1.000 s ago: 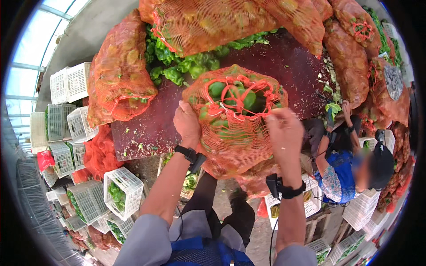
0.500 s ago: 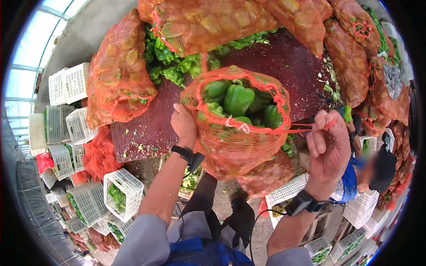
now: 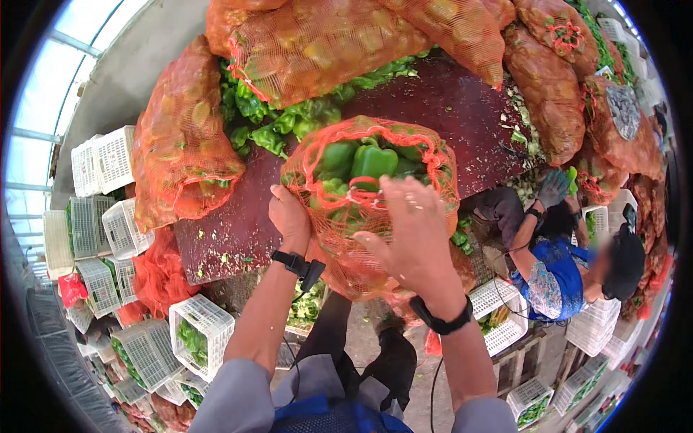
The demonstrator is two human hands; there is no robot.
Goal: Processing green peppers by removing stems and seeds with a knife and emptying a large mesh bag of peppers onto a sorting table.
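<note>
An orange-red mesh bag (image 3: 346,267) full of green bell peppers (image 3: 373,165) stands upright in front of me, its gathered mouth facing up. My left hand (image 3: 290,222) grips the bag's left side, with its fingers partly hidden behind the netting. In front of the bag's right half hovers my right hand (image 3: 419,238), fingers stretched and thumb apart, holding nothing I can see. A loop of red drawstring (image 3: 365,192) lies across the near part of the mouth, close to the right fingertips.
Filled mesh sacks (image 3: 317,47) and loose peppers (image 3: 271,137) lie on the dark red table (image 3: 231,234). White crates (image 3: 202,332) stand at left. At right, a co-worker in blue (image 3: 559,285) with a gloved hand bends near a pepper and more sacks.
My right hand has let go of the drawstring, which it held out to the right, and has moved left in front of the bag. My left hand stays at the bag's side.
</note>
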